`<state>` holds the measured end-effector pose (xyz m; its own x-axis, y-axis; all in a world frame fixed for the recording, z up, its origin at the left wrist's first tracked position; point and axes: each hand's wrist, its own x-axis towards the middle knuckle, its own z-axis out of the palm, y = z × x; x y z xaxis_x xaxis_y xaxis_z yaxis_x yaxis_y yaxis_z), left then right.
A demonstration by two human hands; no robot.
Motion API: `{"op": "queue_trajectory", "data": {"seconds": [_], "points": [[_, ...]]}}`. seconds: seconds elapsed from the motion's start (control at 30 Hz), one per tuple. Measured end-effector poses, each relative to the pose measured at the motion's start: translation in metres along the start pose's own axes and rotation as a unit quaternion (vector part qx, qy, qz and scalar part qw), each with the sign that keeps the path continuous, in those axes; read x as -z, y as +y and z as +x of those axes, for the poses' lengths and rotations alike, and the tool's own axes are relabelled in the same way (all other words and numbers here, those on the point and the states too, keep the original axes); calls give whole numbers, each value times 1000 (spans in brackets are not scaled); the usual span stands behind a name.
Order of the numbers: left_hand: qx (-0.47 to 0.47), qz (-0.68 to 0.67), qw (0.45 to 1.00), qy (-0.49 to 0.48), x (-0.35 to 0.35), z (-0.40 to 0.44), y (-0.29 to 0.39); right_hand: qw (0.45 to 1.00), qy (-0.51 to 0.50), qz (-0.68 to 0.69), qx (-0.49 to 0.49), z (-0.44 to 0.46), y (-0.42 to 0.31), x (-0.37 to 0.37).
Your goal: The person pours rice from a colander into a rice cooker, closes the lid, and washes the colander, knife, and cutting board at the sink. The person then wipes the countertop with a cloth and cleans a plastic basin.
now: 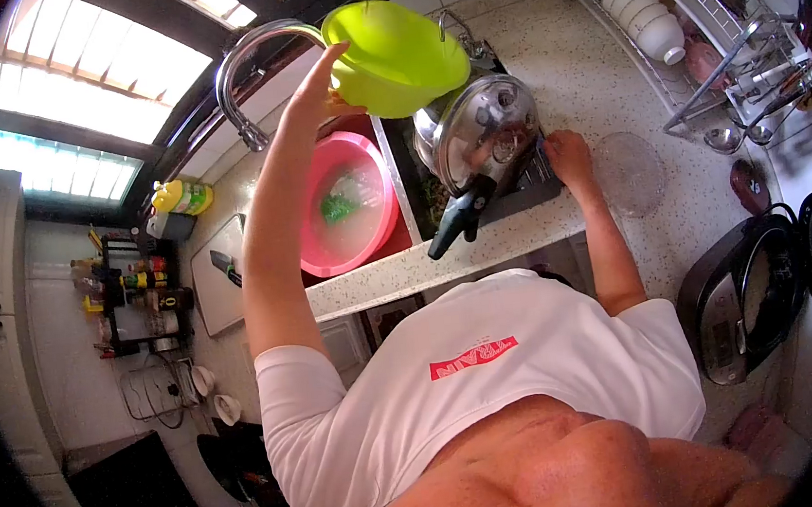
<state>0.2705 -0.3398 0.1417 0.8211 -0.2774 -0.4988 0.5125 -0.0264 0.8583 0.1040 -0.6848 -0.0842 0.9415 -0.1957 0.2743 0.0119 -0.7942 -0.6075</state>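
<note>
My left hand (326, 83) grips the rim of a lime-green plastic basin (397, 54), held tilted above the back of the sink, beside the curved chrome faucet (253, 38). Below it, a pink basin (388, 192) sits in the left sink bowl with cloudy water and something bright green (336, 207) in it. A shiny metal pot lid (487, 128) with a black handle (461, 217) leans over the right sink bowl. My right hand (568, 155) is at that bowl's right edge with its fingers curled; what they hold, if anything, is hidden.
A clear round lid (629, 173) lies on the speckled counter at right. Beyond it stand a dish rack (673, 81) with stacked bowls and an open-lidded black cooker (747, 294). At left are a cutting board (220, 306) with a knife (224, 266) and a yellow bottle (182, 197).
</note>
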Motion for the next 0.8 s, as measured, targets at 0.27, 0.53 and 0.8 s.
{"op": "queue_trajectory", "data": {"seconds": [0.27, 0.53, 0.8], "points": [[-214, 1, 963, 165, -42, -2, -67, 995, 91, 51, 1, 12, -1, -1], [-282, -177, 923, 194, -71, 15, -107, 988, 121, 87, 38, 53, -38, 22], [-290, -154, 927, 182, -80, 9, -120, 990, 108, 86, 41, 48, -58, 21]]}}
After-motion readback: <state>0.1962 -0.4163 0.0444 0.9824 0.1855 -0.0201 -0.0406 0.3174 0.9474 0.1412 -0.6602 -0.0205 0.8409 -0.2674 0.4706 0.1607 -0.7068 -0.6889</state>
